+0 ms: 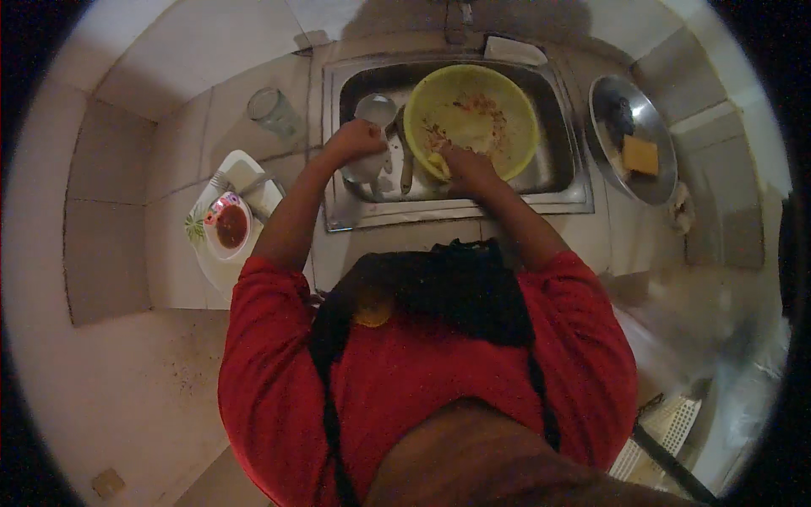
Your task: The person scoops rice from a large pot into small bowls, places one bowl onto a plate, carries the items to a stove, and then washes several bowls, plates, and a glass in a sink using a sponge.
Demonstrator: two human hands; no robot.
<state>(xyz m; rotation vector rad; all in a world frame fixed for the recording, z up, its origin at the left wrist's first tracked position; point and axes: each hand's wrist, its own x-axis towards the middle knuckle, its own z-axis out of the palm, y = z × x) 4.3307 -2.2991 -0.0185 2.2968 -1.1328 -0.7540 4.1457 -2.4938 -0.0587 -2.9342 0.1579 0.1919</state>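
A yellow-green plastic basin (516, 85) with reddish food scraps inside sits in the right part of the steel sink (557, 133). My right hand (467, 166) is at the basin's near left rim, by a small yellow thing (438, 163); whether its fingers grip that thing is unclear. My left hand (358, 139) is curled over the sink's left part; what it may hold is hard to make out. Just behind it lies a round, clear or shiny dish (376, 109). Between hand and basin lies a utensil with a long handle (407, 168).
Left on the tiled counter are a drinking glass (274, 111) and a leaf-patterned plate (206, 253) bearing a fork (222, 182) and a bowl of red sauce (231, 227). Right of the sink, a metal basin (662, 130) holds an orange sponge (640, 155). A white object (516, 51) lies behind the sink.
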